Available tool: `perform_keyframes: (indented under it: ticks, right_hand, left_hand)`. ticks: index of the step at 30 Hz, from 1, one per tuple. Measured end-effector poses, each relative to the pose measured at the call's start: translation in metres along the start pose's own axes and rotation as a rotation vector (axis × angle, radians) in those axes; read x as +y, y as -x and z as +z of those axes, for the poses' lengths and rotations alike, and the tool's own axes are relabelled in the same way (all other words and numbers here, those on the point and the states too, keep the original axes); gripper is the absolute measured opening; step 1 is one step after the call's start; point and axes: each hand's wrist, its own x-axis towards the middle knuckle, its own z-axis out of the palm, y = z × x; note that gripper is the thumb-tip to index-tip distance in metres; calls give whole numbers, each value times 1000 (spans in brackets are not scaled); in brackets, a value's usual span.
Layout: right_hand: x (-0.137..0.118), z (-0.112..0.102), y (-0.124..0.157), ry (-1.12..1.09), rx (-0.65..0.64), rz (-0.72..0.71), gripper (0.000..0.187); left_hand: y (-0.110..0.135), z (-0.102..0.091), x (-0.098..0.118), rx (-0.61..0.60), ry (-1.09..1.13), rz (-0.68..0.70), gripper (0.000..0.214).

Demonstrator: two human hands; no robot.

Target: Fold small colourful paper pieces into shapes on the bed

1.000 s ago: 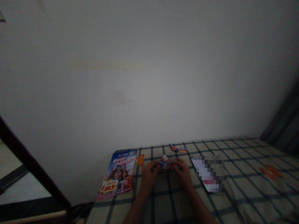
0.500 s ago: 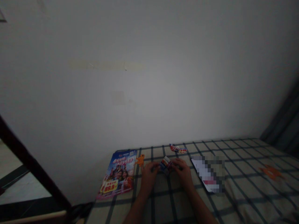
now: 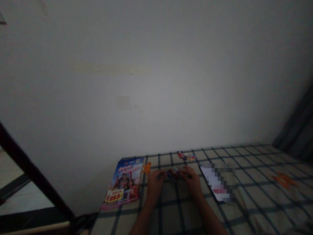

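Between my two hands is a small piece of folded printed paper point(image 3: 174, 172), coloured blue, red and white. My left hand point(image 3: 156, 181) pinches its left edge, and my right hand point(image 3: 191, 179) pinches its right edge. Both hands are low over a checked bedsheet point(image 3: 168, 212). Just left of my left hand, an orange animal-shaped cutout point(image 3: 147, 168) lies against a printed flyer point(image 3: 126, 182) with a large price on it. Beyond my right hand is another folded piece of printed paper point(image 3: 186, 156).
To the right of my right hand lies a tablet or phone-like device point(image 3: 215, 184), its picture partly pixelated. Another orange item point(image 3: 284, 180) is farther right on the sheet. A pale wall point(image 3: 171, 98) rises behind the bed; a dark slanting bar point(image 3: 31, 169) stands at left.
The folded paper between my hands has tipped lower and looks flatter, showing less of its white and red face. My hands have hardly moved.
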Motion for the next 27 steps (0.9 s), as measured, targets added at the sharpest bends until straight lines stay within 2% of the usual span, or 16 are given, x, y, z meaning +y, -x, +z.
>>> perform_keyframes:
  ticks: [8,19,27]
  right_hand:
    - [1,1,1,-35,-28,22,36]
    - [-1,0,1,-8,-42,17,37]
    - [-3,4,3,42,-26,-17,49]
  left_hand:
    - [-2,-1,4,-36,-12,-6,20]
    - [3,-2,6,-66,-125,-25,22]
    - [3,2,4,-64,-148,9,19]
